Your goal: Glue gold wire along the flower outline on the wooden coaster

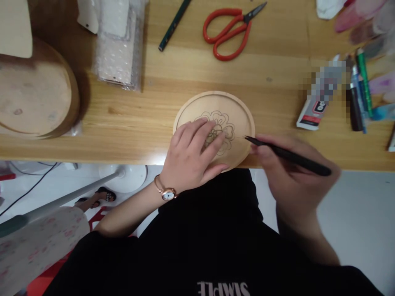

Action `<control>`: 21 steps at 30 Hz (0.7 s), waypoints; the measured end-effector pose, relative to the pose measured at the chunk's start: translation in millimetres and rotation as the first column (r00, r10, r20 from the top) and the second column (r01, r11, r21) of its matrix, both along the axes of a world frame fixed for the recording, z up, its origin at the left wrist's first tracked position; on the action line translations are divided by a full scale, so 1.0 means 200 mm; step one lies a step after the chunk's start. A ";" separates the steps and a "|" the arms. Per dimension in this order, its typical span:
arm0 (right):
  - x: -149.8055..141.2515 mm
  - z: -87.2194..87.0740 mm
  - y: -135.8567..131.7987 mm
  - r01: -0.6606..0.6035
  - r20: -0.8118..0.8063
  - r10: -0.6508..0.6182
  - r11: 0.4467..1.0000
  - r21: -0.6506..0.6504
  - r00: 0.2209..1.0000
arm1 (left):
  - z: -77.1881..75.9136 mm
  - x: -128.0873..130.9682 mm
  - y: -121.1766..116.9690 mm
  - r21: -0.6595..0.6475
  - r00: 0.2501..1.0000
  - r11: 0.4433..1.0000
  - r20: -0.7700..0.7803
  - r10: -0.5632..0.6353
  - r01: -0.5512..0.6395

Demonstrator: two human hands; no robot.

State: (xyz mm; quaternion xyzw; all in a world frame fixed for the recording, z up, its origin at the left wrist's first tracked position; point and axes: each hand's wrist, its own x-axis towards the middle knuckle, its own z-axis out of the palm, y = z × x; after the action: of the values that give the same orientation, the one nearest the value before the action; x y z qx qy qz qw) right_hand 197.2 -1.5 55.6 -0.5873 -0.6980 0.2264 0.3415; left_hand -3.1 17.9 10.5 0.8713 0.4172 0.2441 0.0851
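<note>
A round wooden plate (242, 117) with a raised rim lies at the table's front edge, slightly overhanging it. A flower outline (217, 116) in dark and gold-looking lines covers its middle, partly hidden under my fingers. My left hand (191, 154), with a watch at its wrist, rests flat on the plate, its fingers spread over the flower. My right hand (298, 176) is closed around black tweezers (286, 156), held at the plate's right side. Between the tweezer tips and the flower runs a very thin wire or thread (239, 137); whether the tips grip it is too fine to tell.
Red-handled scissors (228, 35) and a dark green pencil (175, 25) lie behind the plate. To the right are a glue tube (321, 96) and several pens (361, 90). Bubble-wrapped pieces (117, 49) and a round wooden box (37, 90) stand left. A person's foot (105, 195) shows below.
</note>
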 end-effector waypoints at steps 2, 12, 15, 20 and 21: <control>-0.04 -0.02 0.00 0.082 -0.043 -0.081 0.997 0.005 0.996 | 0.00 0.00 0.00 0.004 1.000 1.000 -0.008 0.003 -0.003; -0.08 -0.06 0.02 0.002 0.064 -0.008 0.996 0.085 0.998 | 0.01 0.01 -0.01 0.001 0.999 1.000 -0.040 0.018 -0.018; -0.07 -0.07 0.03 -0.044 0.065 0.038 0.995 0.088 0.997 | 0.01 0.01 0.00 0.022 0.998 0.999 -0.053 0.024 -0.023; -0.06 -0.09 0.06 -0.074 0.057 0.070 0.993 0.086 0.996 | 0.02 0.01 0.00 0.038 0.996 0.999 -0.080 0.034 -0.031; -0.05 -0.09 0.07 -0.077 0.052 0.073 0.994 0.081 0.996 | 0.02 0.02 0.00 0.037 0.996 0.999 -0.085 0.032 -0.029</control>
State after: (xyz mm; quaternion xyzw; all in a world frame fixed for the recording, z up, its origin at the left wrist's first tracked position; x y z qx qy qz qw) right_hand 186.7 12.0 37.0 -0.5511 -0.7366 0.1956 0.3398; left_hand -0.1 17.7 14.1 0.8758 0.4294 0.2152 0.0478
